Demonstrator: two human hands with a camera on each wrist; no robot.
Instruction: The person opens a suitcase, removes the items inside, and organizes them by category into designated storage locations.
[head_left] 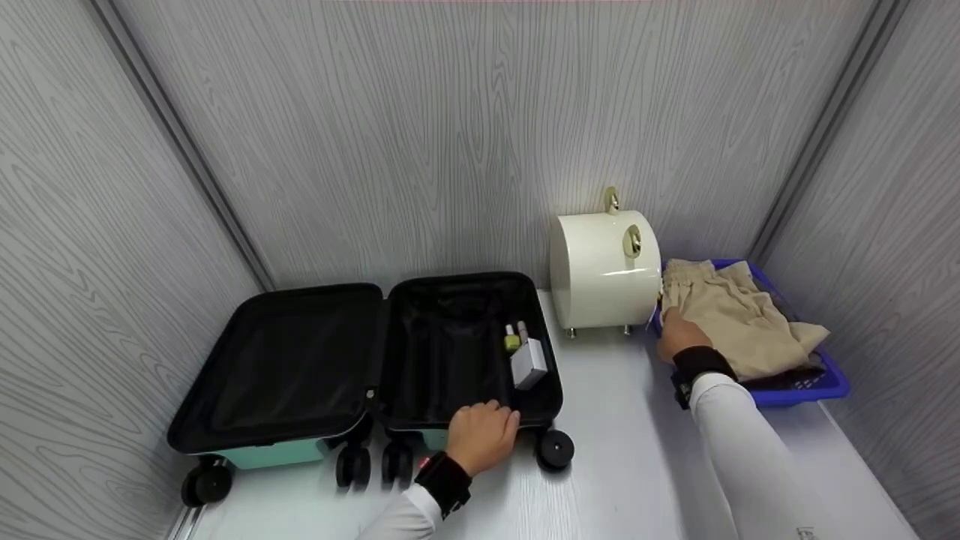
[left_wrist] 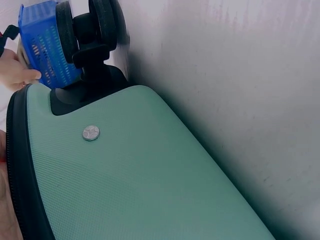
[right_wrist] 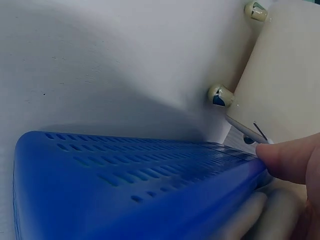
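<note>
Lower left of the frame, our left hand [head_left: 480, 435] curls over the open suitcase [head_left: 367, 360] rim. At right, our right hand [head_left: 679, 334] grips beige clothing [head_left: 731, 315] in the blue basket [head_left: 806, 386]; we judge lifting comes next.

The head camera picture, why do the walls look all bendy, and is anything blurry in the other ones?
Head view: the wide lens bows the wall seams outward; the suitcase stays sharp. Left wrist view: the suitcase shell is crisp, the lower right edge falls into dark shadow. Right wrist view: the blue basket is close and soft, the thumb of the right hand blurred.
</note>
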